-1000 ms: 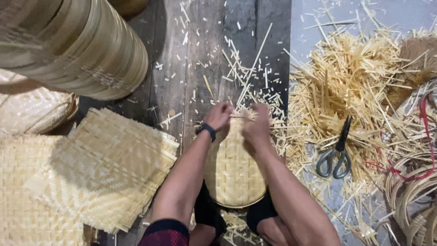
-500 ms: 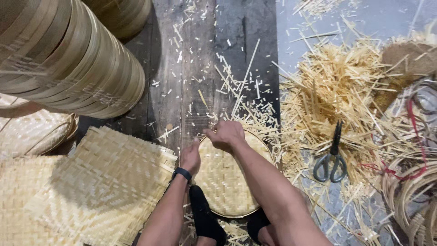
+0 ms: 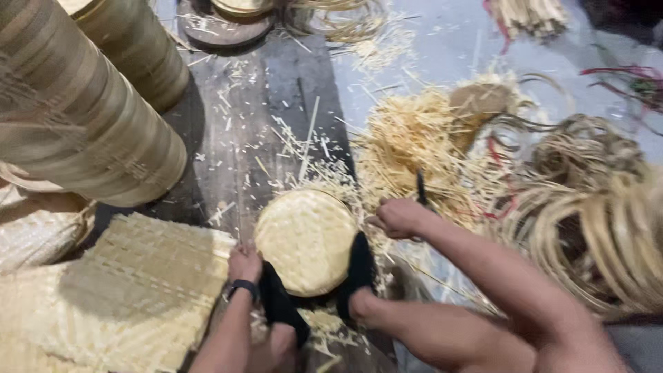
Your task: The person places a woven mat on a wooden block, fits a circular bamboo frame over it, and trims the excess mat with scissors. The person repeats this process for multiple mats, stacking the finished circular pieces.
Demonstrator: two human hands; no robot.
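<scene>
Suddenly, both hands were parted from the basket top

Earlier, both hands had been kept together at the far rim of the round woven bamboo basket [image 3: 306, 240], working its edge. Half a second before, they were still joined there. Now they were found spread apart. The left hand [image 3: 244, 264], with a dark wristband [image 3: 241, 288] worn at the wrist, had been brought down to the basket's near-left side, where it was closed loosely against the rim, beside the stack of flat woven mats [image 3: 138, 290]. The right hand [image 3: 399, 217] had been carried off to the right, clear of the basket, and was curled over the heap of bamboo shavings [image 3: 428, 148], just beside the dark handles of the scissors [image 3: 420, 188]; whether the scissors were actually grasped could not be told, since the fingers hid the contact.

The basket itself was kept on the dark wooden boards [image 3: 248, 124], held between the person's black-socked feet [image 3: 359, 266]. The view had also been swung rightward, so that coiled rattan hoops [image 3: 601, 235] were brought into sight, while the tall stacked baskets [image 3: 76, 117] were left at the upper left. By this change, edge work by hand appeared to have been broken off, and a tool seemed to be sought.
</scene>
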